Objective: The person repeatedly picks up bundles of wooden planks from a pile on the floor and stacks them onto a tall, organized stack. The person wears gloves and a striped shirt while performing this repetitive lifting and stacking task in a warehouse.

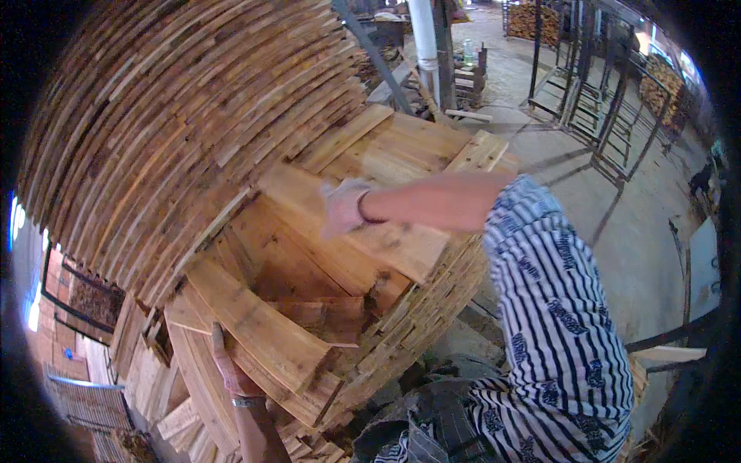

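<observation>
Fingers (219, 344) of left hand (236, 380) straight on plank (191, 314)

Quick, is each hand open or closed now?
Left hand: at the boards; grip cannot be told.
Right hand: over a plank, blurred; cannot be told.

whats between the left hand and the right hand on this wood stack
In the head view, a wide board lies beside the left hand; past it, lower-lying boards fill the stretch toward the right hand.
</observation>
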Motion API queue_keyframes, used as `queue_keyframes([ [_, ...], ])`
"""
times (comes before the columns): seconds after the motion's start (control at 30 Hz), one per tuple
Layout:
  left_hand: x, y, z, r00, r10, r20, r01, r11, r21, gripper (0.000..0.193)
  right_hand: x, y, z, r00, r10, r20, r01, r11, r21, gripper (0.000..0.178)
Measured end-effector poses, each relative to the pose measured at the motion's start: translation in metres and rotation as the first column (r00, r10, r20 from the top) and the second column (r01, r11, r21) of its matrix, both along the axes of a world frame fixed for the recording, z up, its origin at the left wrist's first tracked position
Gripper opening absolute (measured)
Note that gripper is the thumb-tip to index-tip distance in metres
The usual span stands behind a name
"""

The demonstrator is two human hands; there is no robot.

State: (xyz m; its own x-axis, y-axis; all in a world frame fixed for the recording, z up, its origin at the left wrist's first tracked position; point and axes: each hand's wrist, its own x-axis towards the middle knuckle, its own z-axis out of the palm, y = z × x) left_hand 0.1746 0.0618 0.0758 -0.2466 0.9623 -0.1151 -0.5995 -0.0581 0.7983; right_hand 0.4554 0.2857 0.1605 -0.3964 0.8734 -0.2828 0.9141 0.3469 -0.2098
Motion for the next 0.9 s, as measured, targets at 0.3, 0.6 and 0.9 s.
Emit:
queue_keyframes([
  [0.3,0.013,-0.005,0.015,0.998,-0.005,-0.064,0.007,1.000,0.019,0.071,-0.006,-0.002,-0.016,0.994,0.113,-0.009,-0.111,0.986,0.125,0.096],
  [0.6,0.002,-0.008,0.010,0.996,0.038,-0.085,-0.032,0.997,0.074,0.067,0.049,0.052,-0.008,0.996,0.081,0.033,-0.085,0.987,0.138,0.093],
  [0.9,0.024,0.000,0.019,0.997,0.080,-0.007,-0.080,0.996,0.040,0.060,0.076,0.074,-0.044,1.000,-0.019,0.002,0.019,0.981,0.191,0.085],
])
